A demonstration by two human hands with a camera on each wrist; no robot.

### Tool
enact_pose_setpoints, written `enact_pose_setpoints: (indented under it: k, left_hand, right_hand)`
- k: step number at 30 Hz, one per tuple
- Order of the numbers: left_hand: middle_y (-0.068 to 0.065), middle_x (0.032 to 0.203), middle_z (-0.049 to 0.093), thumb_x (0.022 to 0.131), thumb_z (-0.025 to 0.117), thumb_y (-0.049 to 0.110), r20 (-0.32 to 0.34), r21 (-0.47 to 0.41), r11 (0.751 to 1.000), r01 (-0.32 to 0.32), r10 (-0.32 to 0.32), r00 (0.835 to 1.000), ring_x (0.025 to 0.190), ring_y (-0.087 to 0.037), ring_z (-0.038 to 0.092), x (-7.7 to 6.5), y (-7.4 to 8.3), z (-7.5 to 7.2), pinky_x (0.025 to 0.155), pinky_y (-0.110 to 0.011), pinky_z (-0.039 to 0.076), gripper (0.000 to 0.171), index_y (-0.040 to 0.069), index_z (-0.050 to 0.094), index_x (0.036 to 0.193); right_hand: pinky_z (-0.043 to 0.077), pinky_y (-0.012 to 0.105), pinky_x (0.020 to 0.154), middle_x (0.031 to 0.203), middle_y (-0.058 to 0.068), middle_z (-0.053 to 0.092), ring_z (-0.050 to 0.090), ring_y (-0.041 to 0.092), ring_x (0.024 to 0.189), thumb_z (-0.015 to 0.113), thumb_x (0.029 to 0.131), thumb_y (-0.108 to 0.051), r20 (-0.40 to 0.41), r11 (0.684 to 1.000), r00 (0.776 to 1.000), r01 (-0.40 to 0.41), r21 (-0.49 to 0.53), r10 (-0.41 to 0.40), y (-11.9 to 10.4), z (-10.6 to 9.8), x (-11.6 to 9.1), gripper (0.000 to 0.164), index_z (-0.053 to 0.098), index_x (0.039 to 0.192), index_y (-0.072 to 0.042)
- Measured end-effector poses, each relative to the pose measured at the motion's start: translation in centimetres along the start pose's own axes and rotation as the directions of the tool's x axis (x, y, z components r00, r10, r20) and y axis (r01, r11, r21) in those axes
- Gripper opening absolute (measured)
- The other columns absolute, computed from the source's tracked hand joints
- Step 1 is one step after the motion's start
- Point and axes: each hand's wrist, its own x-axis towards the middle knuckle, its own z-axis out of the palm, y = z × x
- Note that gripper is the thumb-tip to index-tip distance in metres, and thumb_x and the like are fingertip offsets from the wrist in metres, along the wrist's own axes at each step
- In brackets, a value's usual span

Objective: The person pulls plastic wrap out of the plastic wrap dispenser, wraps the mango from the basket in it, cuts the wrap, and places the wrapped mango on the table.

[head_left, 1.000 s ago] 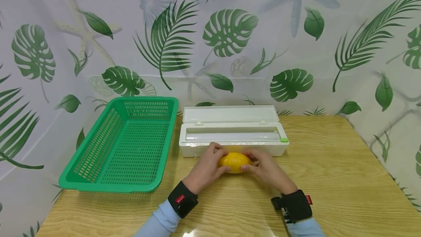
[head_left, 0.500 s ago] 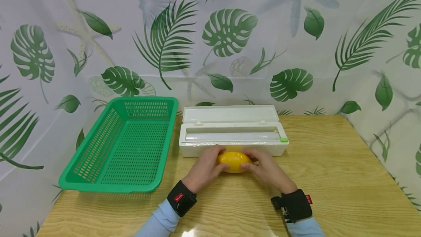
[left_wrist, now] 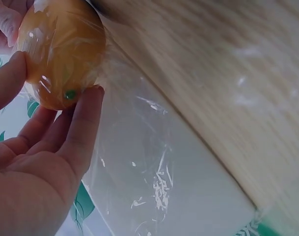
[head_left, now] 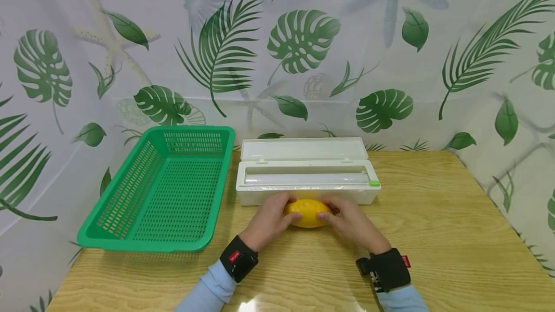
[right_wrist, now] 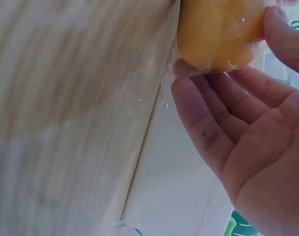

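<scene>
The fruit [head_left: 309, 212] lies lengthwise nine-to-three between the hands, equally near both: left hand [head_left: 270, 218] gripping its nine-o'clock end, right hand [head_left: 354, 223] its three.

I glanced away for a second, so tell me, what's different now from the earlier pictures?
Only a little: the left hand has shifted its hold, its thumb now slightly higher on the yellow fruit, which seems to have edged slightly left. Nothing was let go or newly taken hold of. The right hand, green basket and open white box look unchanged.
</scene>
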Motion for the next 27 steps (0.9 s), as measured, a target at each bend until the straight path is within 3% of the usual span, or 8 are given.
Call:
enact_pose_setpoints:
  k: [12,27]
  left_hand:
    - [-0.007,0.100,0.063,0.084,0.066,0.025,0.024,-0.046,0.999,0.015,-0.014,1.000,0.083,-0.012,0.053,0.04,-0.41,0.06,0.074,-0.030,0.050,0.031,0.006,0.057,0.107]
    - [-0.008,0.101,0.064,0.088,0.062,0.027,0.029,0.006,0.999,0.042,-0.042,0.999,0.083,-0.012,0.053,0.18,-0.20,0.13,0.075,-0.032,0.050,0.032,0.005,0.057,0.110]
  right_hand:
    - [0.049,0.048,0.083,0.109,0.014,0.064,0.055,0.019,0.092,0.056,0.091,-0.024,0.004,0.999,1.000,-0.030,-0.013,0.030,-0.36,0.15,-0.13,0.032,0.059,0.114,-0.002]
    - [0.050,0.047,0.078,0.101,0.015,0.066,0.056,0.020,0.087,0.051,0.094,-0.027,-0.034,0.999,0.999,-0.007,-0.052,0.006,-0.30,0.60,0.24,0.033,0.061,0.109,0.001]
